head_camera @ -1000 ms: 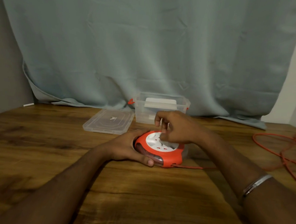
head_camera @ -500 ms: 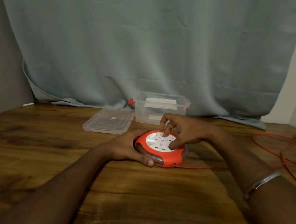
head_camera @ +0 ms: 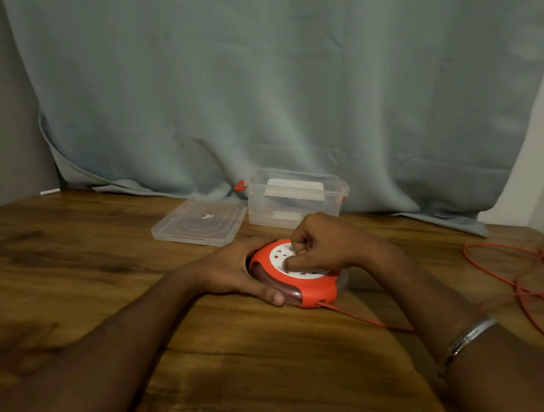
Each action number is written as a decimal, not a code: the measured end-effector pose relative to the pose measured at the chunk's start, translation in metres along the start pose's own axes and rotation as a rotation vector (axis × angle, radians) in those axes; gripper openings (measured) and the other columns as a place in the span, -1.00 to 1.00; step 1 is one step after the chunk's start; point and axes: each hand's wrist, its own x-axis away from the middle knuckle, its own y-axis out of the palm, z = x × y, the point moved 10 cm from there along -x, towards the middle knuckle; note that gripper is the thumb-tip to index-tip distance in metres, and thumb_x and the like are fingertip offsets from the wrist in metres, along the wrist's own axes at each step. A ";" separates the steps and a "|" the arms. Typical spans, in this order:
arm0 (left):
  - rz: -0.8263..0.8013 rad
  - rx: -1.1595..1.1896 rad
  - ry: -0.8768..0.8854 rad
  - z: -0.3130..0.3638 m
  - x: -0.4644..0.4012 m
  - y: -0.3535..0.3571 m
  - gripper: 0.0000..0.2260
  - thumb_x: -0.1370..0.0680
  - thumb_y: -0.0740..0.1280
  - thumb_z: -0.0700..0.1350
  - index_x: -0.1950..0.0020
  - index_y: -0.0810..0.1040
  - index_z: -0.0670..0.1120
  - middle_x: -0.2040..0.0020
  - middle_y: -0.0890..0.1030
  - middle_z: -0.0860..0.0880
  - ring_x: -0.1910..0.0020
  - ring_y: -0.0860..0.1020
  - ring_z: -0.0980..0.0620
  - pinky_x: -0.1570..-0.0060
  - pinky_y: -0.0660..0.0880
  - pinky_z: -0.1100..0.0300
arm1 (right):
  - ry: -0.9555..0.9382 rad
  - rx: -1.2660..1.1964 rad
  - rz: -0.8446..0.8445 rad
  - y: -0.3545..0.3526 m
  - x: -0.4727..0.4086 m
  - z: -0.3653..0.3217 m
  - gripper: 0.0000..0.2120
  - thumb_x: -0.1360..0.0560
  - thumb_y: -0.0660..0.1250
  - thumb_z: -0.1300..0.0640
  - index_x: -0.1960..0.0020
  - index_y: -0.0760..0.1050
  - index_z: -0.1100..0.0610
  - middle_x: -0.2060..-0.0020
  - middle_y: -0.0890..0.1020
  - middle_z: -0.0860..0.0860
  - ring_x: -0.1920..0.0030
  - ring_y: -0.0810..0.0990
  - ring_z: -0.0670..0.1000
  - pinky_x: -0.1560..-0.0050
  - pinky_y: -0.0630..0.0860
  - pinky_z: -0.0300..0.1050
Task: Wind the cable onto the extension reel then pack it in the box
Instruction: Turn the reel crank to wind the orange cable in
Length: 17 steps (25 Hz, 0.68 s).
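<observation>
On desk (head_camera: pixel 69 273), mid-front, orange reel (head_camera: pixel 304 287): L hand (head_camera: pixel 234 273) cups its left rim; R hand (head_camera: pixel 322 250), fingers spread 0.5 s ago, now curls tight on white hub. Cable (head_camera: pixel 514 278) trails right; box (head_camera: pixel 293 197) sits behind.

Table (head_camera: pixel 70 257): wood-grain surface, dark streaks, slight sheen. Reel (head_camera: pixel 304 287): smooth orange plastic, white plastic face, translucent tinted band at the side. Box (head_camera: pixel 296 207) and lid (head_camera: pixel 199 222): clear, glossy plastic. Curtain (head_camera: pixel 272 78): matt grey-blue cloth, creased. Bracelet (head_camera: pixel 466 338): shiny metal. Cable (head_camera: pixel 499 261): thin, orange sheath.
</observation>
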 end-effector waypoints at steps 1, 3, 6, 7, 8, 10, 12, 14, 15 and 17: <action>0.001 -0.001 0.007 0.001 0.000 0.000 -0.15 -0.20 0.71 0.34 -0.35 0.31 0.65 -0.38 0.51 0.43 -0.33 0.53 0.37 -0.23 0.47 0.43 | -0.019 0.003 0.007 0.002 -0.002 -0.004 -0.61 -0.44 0.49 -0.05 0.46 0.45 0.09 0.58 0.51 -0.11 0.49 0.49 -0.15 0.35 0.41 -0.11; -0.010 0.001 0.008 0.002 0.001 0.001 -0.16 -0.20 0.70 0.35 -0.32 0.29 0.69 -0.37 0.50 0.46 -0.32 0.52 0.38 -0.20 0.46 0.48 | -0.042 0.012 0.026 0.002 -0.004 -0.010 -0.61 -0.46 0.46 0.00 0.46 0.44 0.10 0.59 0.46 -0.07 0.51 0.44 -0.10 0.36 0.39 -0.09; -0.018 0.012 0.001 0.004 0.002 0.001 -0.18 -0.18 0.69 0.37 -0.27 0.29 0.72 -0.34 0.51 0.49 -0.30 0.53 0.40 -0.16 0.46 0.53 | -0.057 -0.039 0.033 -0.004 0.000 -0.013 -0.77 -0.45 0.47 0.06 0.33 0.52 0.06 0.47 0.58 -0.12 0.41 0.53 -0.13 0.32 0.47 -0.07; -0.017 0.016 0.005 0.005 0.002 0.001 -0.18 -0.18 0.69 0.36 -0.28 0.31 0.70 -0.34 0.52 0.48 -0.31 0.53 0.39 -0.18 0.46 0.51 | -0.055 -0.071 0.028 -0.007 0.002 -0.011 -0.88 -0.43 0.49 0.11 0.24 0.56 0.04 0.36 0.64 -0.11 0.30 0.59 -0.12 0.24 0.54 -0.02; -0.015 0.015 0.008 0.006 0.002 0.001 -0.18 -0.18 0.70 0.35 -0.30 0.32 0.68 -0.35 0.53 0.46 -0.31 0.53 0.37 -0.20 0.46 0.48 | -0.050 -0.095 0.014 -0.009 0.004 -0.009 -0.89 -0.40 0.49 0.16 0.14 0.59 0.01 0.23 0.68 -0.09 0.18 0.64 -0.10 0.16 0.59 -0.01; -0.014 0.016 0.010 0.006 0.002 0.001 -0.17 -0.19 0.70 0.33 -0.32 0.33 0.63 -0.36 0.54 0.44 -0.32 0.53 0.36 -0.24 0.48 0.42 | -0.030 -0.117 -0.048 -0.010 0.007 -0.002 -0.70 -0.35 0.50 0.26 -0.02 0.58 0.00 0.02 0.69 -0.06 0.05 0.64 -0.15 0.14 0.56 -0.19; -0.011 0.013 0.002 0.004 0.002 0.001 -0.15 -0.18 0.70 0.34 -0.34 0.32 0.62 -0.35 0.53 0.44 -0.31 0.53 0.37 -0.26 0.49 0.41 | -0.003 -0.132 -0.120 -0.006 0.010 0.006 -0.59 -0.34 0.51 0.31 -0.10 0.56 -0.02 -0.08 0.67 -0.06 0.10 0.60 -0.30 0.22 0.48 -0.35; -0.005 0.008 -0.003 0.002 0.002 0.000 -0.15 -0.18 0.70 0.34 -0.34 0.32 0.61 -0.35 0.53 0.44 -0.32 0.52 0.38 -0.25 0.49 0.42 | 0.033 -0.176 -0.146 -0.004 0.011 0.016 -0.53 -0.35 0.54 0.33 -0.18 0.54 0.02 -0.11 0.67 -0.03 0.00 0.62 -0.25 0.10 0.57 -0.27; -0.005 0.006 -0.003 0.001 0.002 0.000 -0.16 -0.18 0.70 0.35 -0.33 0.32 0.63 -0.34 0.53 0.46 -0.31 0.52 0.39 -0.24 0.48 0.44 | 0.048 -0.201 -0.139 -0.005 0.012 0.019 -0.51 -0.34 0.55 0.33 -0.20 0.54 0.05 -0.12 0.68 -0.01 -0.12 0.64 -0.12 -0.05 0.62 -0.12; -0.014 -0.006 -0.023 -0.001 0.002 0.001 -0.14 -0.16 0.69 0.38 -0.31 0.29 0.66 -0.31 0.51 0.51 -0.31 0.50 0.42 -0.25 0.47 0.43 | 0.060 -0.233 -0.134 -0.006 0.013 0.022 -0.51 -0.33 0.59 0.30 -0.18 0.52 0.06 -0.11 0.70 -0.01 -0.21 0.64 0.03 -0.20 0.61 0.10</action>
